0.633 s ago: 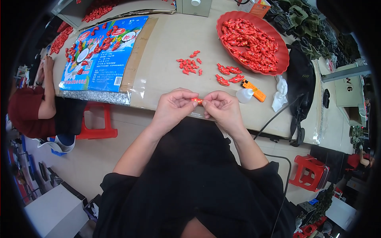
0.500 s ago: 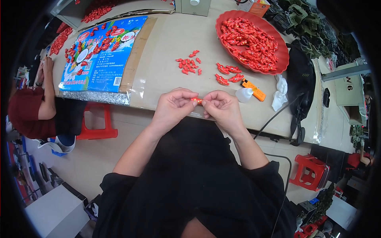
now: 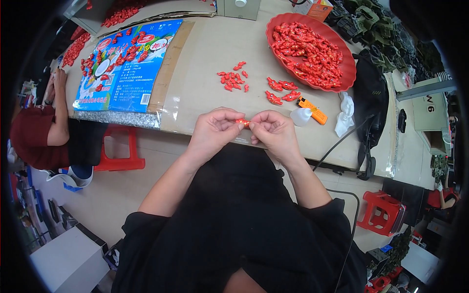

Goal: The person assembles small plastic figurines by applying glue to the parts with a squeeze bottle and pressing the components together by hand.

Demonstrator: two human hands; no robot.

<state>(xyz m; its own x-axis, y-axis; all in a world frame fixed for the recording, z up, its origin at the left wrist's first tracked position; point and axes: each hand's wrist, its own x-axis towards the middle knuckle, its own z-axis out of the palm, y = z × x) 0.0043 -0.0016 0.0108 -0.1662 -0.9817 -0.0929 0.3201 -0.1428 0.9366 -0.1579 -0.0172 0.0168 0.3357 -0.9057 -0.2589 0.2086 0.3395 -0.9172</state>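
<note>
Between my two hands, just above the table's near edge, is a small glossy red piece with gold marks (image 3: 243, 123). My left hand (image 3: 215, 132) pinches its left end between thumb and forefinger. The right end sits in the thumb and forefinger of my right hand (image 3: 274, 133). The fingertips cover much of it, so its exact kind is unclear. Beyond my hands lies a group of smaller red pieces (image 3: 231, 80). Several larger red pieces (image 3: 274, 98) rest farther right, beside an orange tool or lighter (image 3: 318, 116) and a small white bottle (image 3: 301, 116).
A red scalloped bowl (image 3: 352, 73) heaped with red pieces stands at the far right. Beside it are a crumpled white tissue (image 3: 345, 115) and a black bag (image 3: 373, 105). A blue printed cardboard sheet (image 3: 128, 93) with red pieces lies left. Another person (image 3: 41, 132) sits at the left.
Almost nothing differs. Both hands keep their pinch on the small red piece in nearly the same place.
</note>
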